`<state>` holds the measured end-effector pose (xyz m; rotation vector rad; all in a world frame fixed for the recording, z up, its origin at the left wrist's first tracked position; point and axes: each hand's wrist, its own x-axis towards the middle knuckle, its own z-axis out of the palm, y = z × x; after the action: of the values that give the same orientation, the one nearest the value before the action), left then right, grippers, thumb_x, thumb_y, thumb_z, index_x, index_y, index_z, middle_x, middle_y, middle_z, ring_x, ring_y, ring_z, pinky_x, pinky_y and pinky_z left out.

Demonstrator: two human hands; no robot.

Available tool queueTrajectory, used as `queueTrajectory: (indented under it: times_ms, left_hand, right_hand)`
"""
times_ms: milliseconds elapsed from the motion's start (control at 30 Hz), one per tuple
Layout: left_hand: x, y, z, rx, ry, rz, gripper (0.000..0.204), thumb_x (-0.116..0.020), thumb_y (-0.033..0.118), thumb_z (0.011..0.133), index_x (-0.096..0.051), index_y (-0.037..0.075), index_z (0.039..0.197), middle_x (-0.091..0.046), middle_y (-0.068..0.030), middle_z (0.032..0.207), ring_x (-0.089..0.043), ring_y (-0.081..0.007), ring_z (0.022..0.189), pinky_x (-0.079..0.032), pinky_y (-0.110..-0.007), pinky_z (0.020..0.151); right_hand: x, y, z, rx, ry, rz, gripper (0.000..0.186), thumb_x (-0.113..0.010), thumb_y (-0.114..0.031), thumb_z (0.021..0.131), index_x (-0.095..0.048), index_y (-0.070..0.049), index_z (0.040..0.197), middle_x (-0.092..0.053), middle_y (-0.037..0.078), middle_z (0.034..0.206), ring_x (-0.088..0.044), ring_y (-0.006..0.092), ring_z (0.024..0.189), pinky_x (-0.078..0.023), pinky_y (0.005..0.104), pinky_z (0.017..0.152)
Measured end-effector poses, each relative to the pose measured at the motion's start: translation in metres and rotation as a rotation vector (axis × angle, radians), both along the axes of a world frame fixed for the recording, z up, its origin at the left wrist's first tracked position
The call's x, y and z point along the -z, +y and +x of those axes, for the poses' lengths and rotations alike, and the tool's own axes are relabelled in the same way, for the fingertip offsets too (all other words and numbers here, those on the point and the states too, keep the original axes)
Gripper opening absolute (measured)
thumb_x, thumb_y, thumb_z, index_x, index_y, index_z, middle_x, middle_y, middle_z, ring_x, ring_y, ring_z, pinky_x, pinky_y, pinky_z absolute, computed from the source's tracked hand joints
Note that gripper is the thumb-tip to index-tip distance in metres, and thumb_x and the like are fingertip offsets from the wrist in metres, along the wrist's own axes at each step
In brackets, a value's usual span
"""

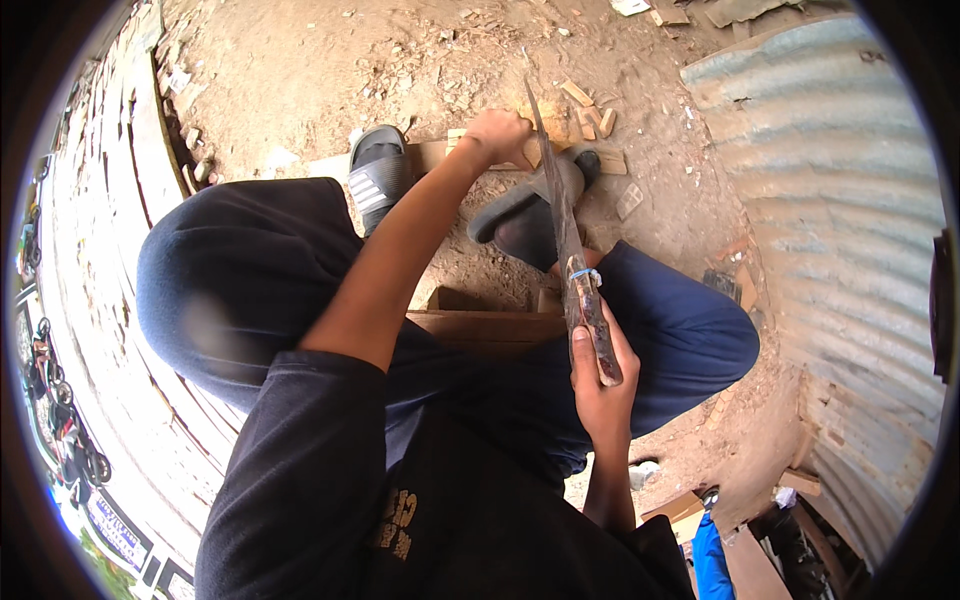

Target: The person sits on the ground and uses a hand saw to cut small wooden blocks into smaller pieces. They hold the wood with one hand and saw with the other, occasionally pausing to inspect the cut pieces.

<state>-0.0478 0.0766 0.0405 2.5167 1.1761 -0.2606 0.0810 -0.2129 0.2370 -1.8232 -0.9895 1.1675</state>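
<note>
My right hand [603, 385] is wrapped round the worn handle of a handsaw [563, 215], the thumb lying along it. A blue tie circles the saw where handle meets blade. The narrow blade points away from me and passes just right of my left hand [497, 137]. That hand is closed on a light wooden strip [532, 153], whose ends show on either side of the fist; the fingers' undersides are hidden. Under my sandalled feet lies a flat board [428, 155]. The right sandal [510, 215] is tilted beside the blade; the left sandal [379, 175] rests on the board.
Short wood offcuts [590, 115] and sawdust lie on the dirt floor beyond the blade. Corrugated metal sheeting [830, 190] stands at the right. A wooden piece [485, 325] sits between my legs. Weathered planks [135, 290] run along the left; a blue cloth [710, 560] is behind right.
</note>
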Motion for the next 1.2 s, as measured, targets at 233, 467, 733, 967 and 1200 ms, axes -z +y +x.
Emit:
queueTrajectory:
  times_ms: [233,467,733,967,1200]
  left_hand:
    - [-0.001,0.004,-0.002,0.005,0.007,-0.015,0.071,-0.075,0.070,0.063,-0.071,0.005,0.094,-0.072,-0.0164,0.092,-0.071,-0.0294,0.087,-0.057,-0.039,0.081]
    - [0.010,-0.004,0.002,0.070,0.003,0.043,0.071,-0.070,0.070,0.070,-0.068,0.004,0.098,-0.072,-0.0146,0.086,-0.071,-0.0287,0.083,-0.057,-0.039,0.077]
    - [0.001,-0.005,0.007,0.052,0.072,0.022,0.071,-0.068,0.070,0.072,-0.067,0.005,0.099,-0.071,-0.0162,0.086,-0.071,-0.0290,0.081,-0.057,-0.039,0.073]
    - [0.007,-0.003,0.000,0.067,-0.010,0.044,0.070,-0.069,0.070,0.072,-0.067,0.008,0.102,-0.071,-0.0154,0.086,-0.071,-0.0283,0.078,-0.057,-0.040,0.072]
    - [0.003,-0.008,0.002,0.057,0.069,0.018,0.073,-0.067,0.073,0.071,-0.065,0.008,0.104,-0.071,-0.0143,0.088,-0.071,-0.0265,0.081,-0.057,-0.038,0.073]
  right_hand:
    - [-0.005,0.007,0.001,-0.051,-0.019,-0.003,0.040,-0.058,-0.009,0.096,-0.052,0.007,0.132,-0.066,0.021,0.118,-0.065,0.0216,0.109,-0.048,0.0324,0.092]
    - [-0.015,-0.011,0.006,-0.046,-0.035,0.022,0.039,-0.059,-0.009,0.096,-0.054,0.006,0.131,-0.069,0.019,0.112,-0.065,0.0182,0.108,-0.048,0.0307,0.090]
    - [-0.007,-0.014,0.002,-0.003,-0.044,0.036,0.035,-0.059,-0.009,0.095,-0.057,0.006,0.127,-0.069,0.020,0.110,-0.068,0.0213,0.104,-0.049,0.0301,0.088]
    - [0.019,0.028,-0.007,-0.012,-0.048,-0.010,0.032,-0.060,-0.009,0.096,-0.058,0.006,0.124,-0.069,0.022,0.105,-0.069,0.0247,0.102,-0.050,0.0328,0.085]
    - [0.037,0.045,-0.011,-0.013,-0.044,0.117,0.032,-0.059,-0.008,0.095,-0.059,0.005,0.124,-0.068,0.022,0.110,-0.067,0.0284,0.107,-0.050,0.0346,0.089]
